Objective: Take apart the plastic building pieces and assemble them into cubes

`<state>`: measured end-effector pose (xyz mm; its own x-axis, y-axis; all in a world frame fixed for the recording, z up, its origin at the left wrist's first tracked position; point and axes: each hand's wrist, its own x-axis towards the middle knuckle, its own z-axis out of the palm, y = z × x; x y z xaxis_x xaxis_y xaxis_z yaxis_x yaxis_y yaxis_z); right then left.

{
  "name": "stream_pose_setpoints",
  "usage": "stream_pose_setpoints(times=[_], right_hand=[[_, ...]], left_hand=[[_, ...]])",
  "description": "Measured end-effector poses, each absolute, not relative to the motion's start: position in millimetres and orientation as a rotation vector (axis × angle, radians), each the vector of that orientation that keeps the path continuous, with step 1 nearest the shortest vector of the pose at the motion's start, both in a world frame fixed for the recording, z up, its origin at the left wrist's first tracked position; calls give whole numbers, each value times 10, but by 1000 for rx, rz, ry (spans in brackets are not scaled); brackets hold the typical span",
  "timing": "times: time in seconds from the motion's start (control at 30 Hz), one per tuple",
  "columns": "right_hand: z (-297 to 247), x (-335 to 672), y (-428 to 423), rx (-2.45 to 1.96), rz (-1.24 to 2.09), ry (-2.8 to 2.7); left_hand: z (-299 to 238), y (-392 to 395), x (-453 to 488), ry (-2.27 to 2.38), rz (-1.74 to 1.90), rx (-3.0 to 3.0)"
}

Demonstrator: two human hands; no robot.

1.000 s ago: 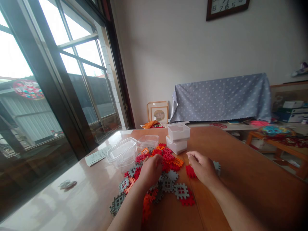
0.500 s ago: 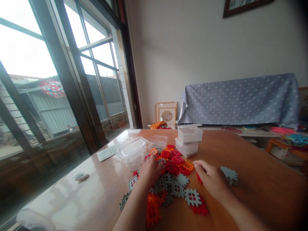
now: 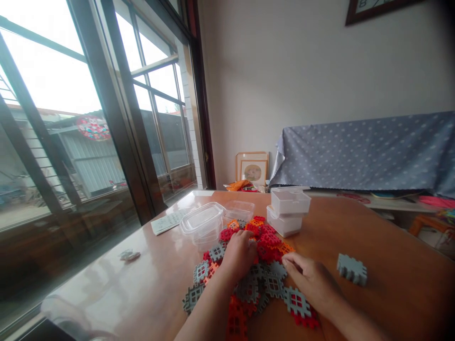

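A heap of interlocking plastic building tiles (image 3: 273,284), red, orange and grey with notched edges, many with a window-like grid, lies mid-table. Over its middle, my left hand (image 3: 240,253) has its fingers curled down among red tiles (image 3: 268,235); the fingertips and whatever they hold are hidden. At the heap's right edge is my right hand (image 3: 305,274), closed with thumb and fingers together, close to a grey tile (image 3: 279,269). What it holds, if anything, does not show. Apart from the heap, a stack of solid grey tiles (image 3: 351,269) stands to the right.
Two stacked white plastic boxes (image 3: 288,210) stand behind the heap. Clear lidded containers (image 3: 202,222) and a printed sheet (image 3: 167,222) are at the back left. A small clear plastic packet (image 3: 129,255) lies on the left of the wooden table (image 3: 330,227). Windows line the left side.
The view has turned slightly left. My left hand has drawn back a little from the far tiles toward the heap's middle. My right hand has moved nearer the grey tiles and away from the grey stack.
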<state>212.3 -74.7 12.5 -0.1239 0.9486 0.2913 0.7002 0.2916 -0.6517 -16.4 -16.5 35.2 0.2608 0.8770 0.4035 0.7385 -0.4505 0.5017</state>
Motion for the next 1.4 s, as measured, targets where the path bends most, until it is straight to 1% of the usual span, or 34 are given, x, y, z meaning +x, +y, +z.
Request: stream_pose_setpoints(times=[0.2,0.37,0.43,0.53,0.63,0.7,0.83,0.93,1.07,1.2,1.4], right_hand=[[95,2027,-795,-1435,555,-1990],[50,2027,-761,-1418,586,-2006],[50,2026,-755,-1427,573,-2009],[51,2019,-760,-1445,562,-2020],[25,2015,-762,-1454,569,-2035],[-6,2015,-757,-1453,576,-2040],[-56,2016,-746,-1470,587,-2059],[-61,2011,-753,-1489,602,-2103],[-7,1990,-794,-1499,580,-2136],[73,1966,-844,-1494,570,-2146],[3,1988,-790,-1492,594,-2148]], left_hand=[[377,-271,-75,1192,1060,2299],[388,-245,-68,1091,1143,2122],[397,-194,-130,1174,1206,2030],[416,-125,-264,1499,1176,1990],[423,-112,-362,1850,927,2028],[419,-129,-380,2002,745,2051],[405,-152,-358,2086,557,2077],[390,-128,-345,1985,591,2085],[336,-68,-314,1681,823,2043],[291,-39,-249,1413,1001,1806],[404,-121,-187,1023,1022,1449]])
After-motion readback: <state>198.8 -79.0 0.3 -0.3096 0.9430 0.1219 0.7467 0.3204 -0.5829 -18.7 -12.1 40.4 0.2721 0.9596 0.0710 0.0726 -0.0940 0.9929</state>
